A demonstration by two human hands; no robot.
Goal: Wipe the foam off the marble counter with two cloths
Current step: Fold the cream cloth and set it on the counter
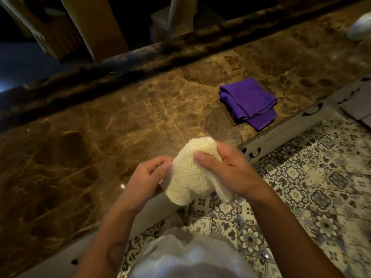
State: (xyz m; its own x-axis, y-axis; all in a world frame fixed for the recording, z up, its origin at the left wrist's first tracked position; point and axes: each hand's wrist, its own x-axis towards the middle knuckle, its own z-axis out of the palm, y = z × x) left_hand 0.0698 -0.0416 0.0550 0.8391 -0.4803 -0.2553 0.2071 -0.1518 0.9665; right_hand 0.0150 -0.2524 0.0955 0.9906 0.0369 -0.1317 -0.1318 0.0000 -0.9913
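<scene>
I hold a cream knitted cloth (pixel 190 173) in both hands over the front edge of the brown marble counter (pixel 100 127). My left hand (pixel 146 177) pinches its left edge between thumb and fingers. My right hand (pixel 226 169) grips its right side, thumb pressed on top. A folded purple cloth (pixel 248 102) lies on the counter farther right, apart from both hands. No foam shows on the marble.
A dark raised marble ledge (pixel 140 55) runs along the counter's back. A white rounded object (pixel 361 27) sits at the far right. Grey carved cabinet trim (pixel 291 125) borders the counter's front. Patterned floor tiles (pixel 301 187) lie below.
</scene>
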